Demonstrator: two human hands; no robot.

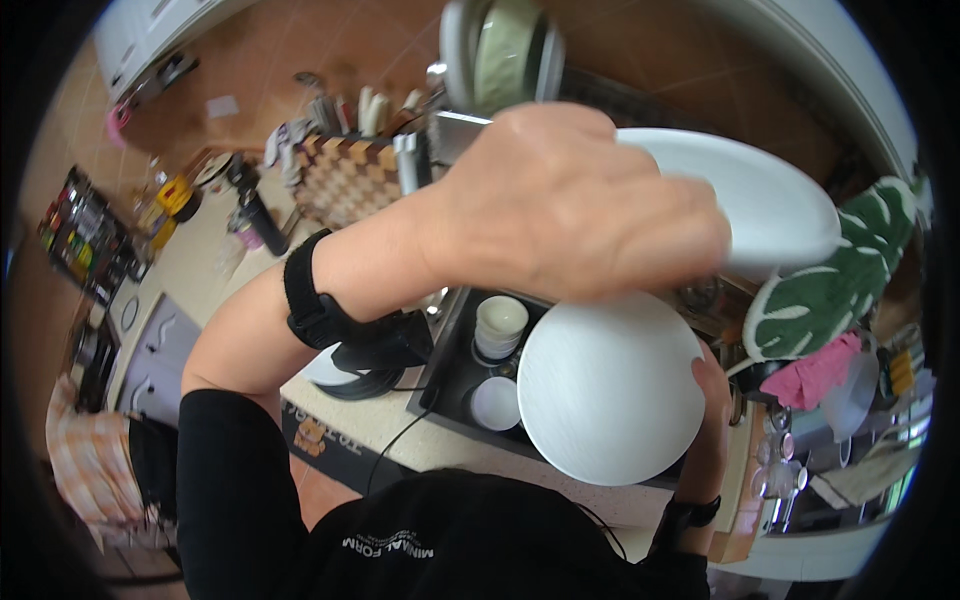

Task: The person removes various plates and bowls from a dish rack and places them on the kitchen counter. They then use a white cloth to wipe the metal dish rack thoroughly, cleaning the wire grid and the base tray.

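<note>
My left hand reaches across the front of the view, blurred, its back towards me. It is closed at the near rim of a white oval-looking plate, which extends to the right behind the knuckles; the fingertips are hidden. Lower down, my right hand grips the right edge of a round white plate, thumb on its face. That plate hangs over a dark grey sink. Inside the sink are stacked white bowls and a single white bowl, left of the plate.
Stacked dishes and a black device with a cable occupy the counter to the left. Beyond are a checkered wooden block, knives, a black cylindrical grinder and an oil bottle. A leaf-patterned mat and pink cloth lie right.
</note>
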